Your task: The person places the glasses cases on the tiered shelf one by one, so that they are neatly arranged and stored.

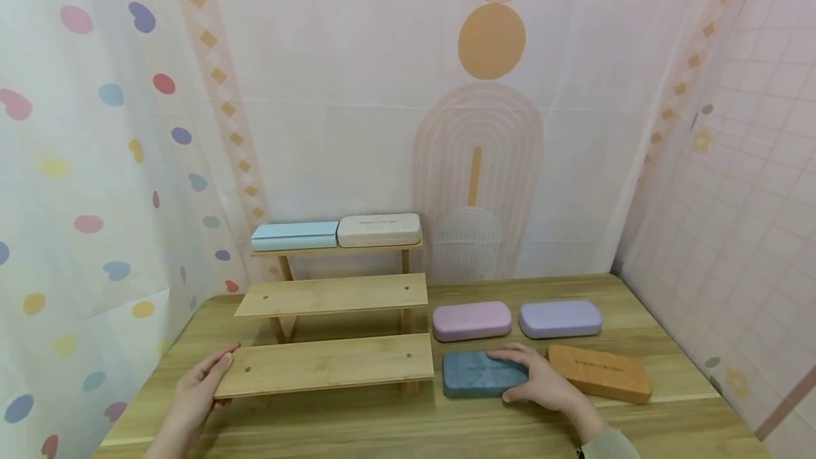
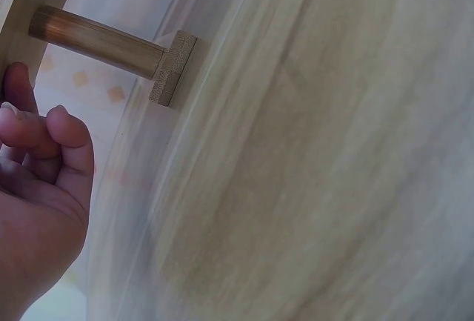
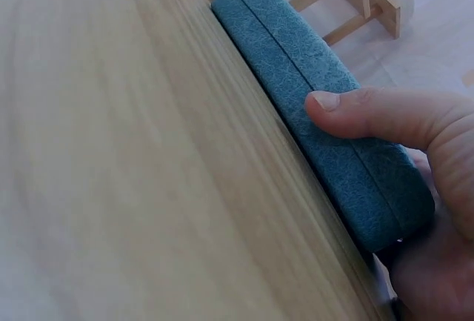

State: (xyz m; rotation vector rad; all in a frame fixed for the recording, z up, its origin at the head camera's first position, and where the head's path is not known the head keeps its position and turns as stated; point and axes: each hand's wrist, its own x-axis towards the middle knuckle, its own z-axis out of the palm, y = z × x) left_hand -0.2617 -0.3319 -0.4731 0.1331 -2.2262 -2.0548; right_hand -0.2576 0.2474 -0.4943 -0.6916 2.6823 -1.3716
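Note:
A blue glasses case lies flat on the table to the right of a three-tier wooden display stand. My right hand grips its right end, and in the right wrist view the thumb presses against the case's seamed side. My left hand holds the left end of the stand's lowest board. From the left wrist camera, the left hand shows curled fingers beside the board, near a round wooden leg.
An orange glasses case sits just right of my right hand. Behind are a pink case and a lavender case. The stand's top board bears a light blue case and a cream case. Patterned curtains surround the table.

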